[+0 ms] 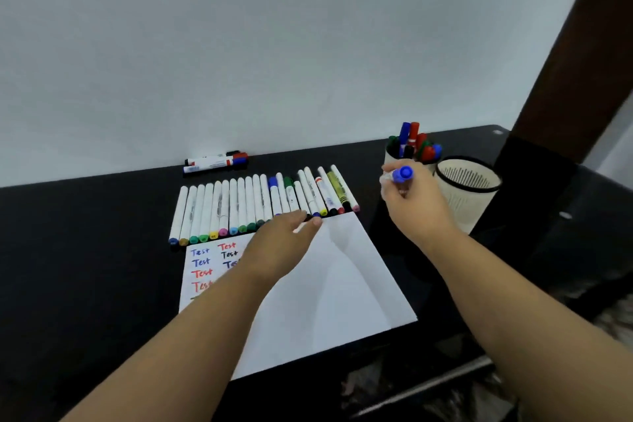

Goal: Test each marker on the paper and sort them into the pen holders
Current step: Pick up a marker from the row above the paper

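My right hand [412, 202] grips a blue-capped marker [401, 174], cap end up, just in front of the far pen holder [394, 158], which is full of blue, red, green and black markers. Beside it stands a second pen holder [466, 188], pale with a dark rim, its inside not visible. A row of several white markers [239, 207] lies side by side above the white paper [329, 284]. My left hand [284, 243] reaches over the paper, fingers straight, fingertips at the near ends of the markers in the row. "Test" is written in blue, red and black at the paper's left.
Three markers [215, 163] lie apart at the back of the black table [85, 250] against the white wall. A dark wooden post [575, 55] rises at the right. The table's front edge runs just below the paper.
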The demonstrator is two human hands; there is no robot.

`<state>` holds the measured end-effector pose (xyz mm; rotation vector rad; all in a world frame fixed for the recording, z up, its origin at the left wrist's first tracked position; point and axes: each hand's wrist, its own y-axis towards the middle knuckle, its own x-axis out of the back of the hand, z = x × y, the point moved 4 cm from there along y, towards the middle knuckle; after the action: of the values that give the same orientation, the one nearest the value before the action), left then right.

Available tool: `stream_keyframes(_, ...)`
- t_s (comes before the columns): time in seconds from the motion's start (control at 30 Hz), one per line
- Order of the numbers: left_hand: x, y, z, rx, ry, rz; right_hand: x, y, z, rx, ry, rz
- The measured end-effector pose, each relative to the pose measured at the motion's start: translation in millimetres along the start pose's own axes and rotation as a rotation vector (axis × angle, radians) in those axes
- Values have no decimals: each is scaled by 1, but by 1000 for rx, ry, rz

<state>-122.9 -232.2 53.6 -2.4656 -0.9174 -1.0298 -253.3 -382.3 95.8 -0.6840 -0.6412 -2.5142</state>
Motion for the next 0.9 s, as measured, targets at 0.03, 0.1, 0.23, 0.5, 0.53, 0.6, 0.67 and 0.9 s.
stream_keyframes(0.03,-9,14,0,-10,44,12,5,7,-4,-14,13,-17)
stream_keyframes(0.1,-25,39,1,-34,147,25,13,22,-12,-30,32,-46)
stream_keyframes(0.23,-47,79,9,-80,400,19,24,45,-23,-30,41,-62)
stream_keyframes(0.5,-64,101,28,-90,562,-25,25,69,-31,2,-26,-34)
stream_keyframes(0.53,-64,100,28,-92,558,-26,24,71,-33,-7,-46,-21)
stream_keyframes(0.6,-63,99,29,-92,550,-32,23,74,-33,-18,-88,0)
stream_keyframes(0.67,-62,99,30,-88,551,-36,22,77,-33,-29,-131,14)
stream_keyframes(0.9,-63,99,29,-93,555,-48,19,93,-26,-56,-341,32)
